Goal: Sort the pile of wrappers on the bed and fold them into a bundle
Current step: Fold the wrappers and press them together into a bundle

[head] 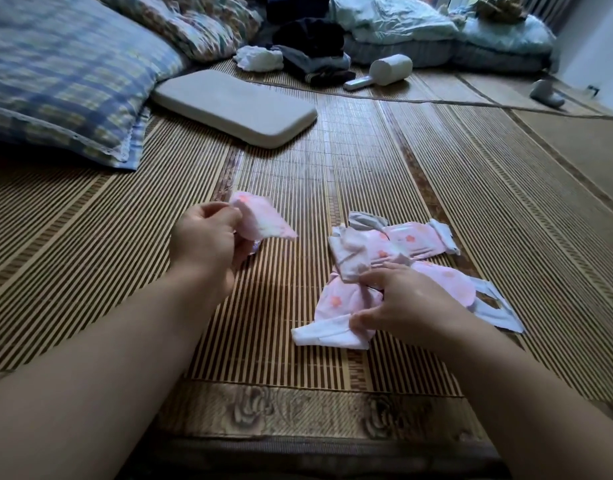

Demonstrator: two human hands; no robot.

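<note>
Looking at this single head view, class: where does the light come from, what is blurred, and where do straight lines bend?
Head view: daylight enters top right; the plaid pillow is soft and blurred; mat stripes fan and curve towards the edges; the left hand casts a dim shadow; the wrappers stay fairly sharp.

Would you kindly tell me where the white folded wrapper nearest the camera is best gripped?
Probably at its free left end, from the left: the white folded wrapper lies flat on the bamboo mat, its left end clear, while the right hand already pinches its right end.

No legible text or labels anywhere.
</note>
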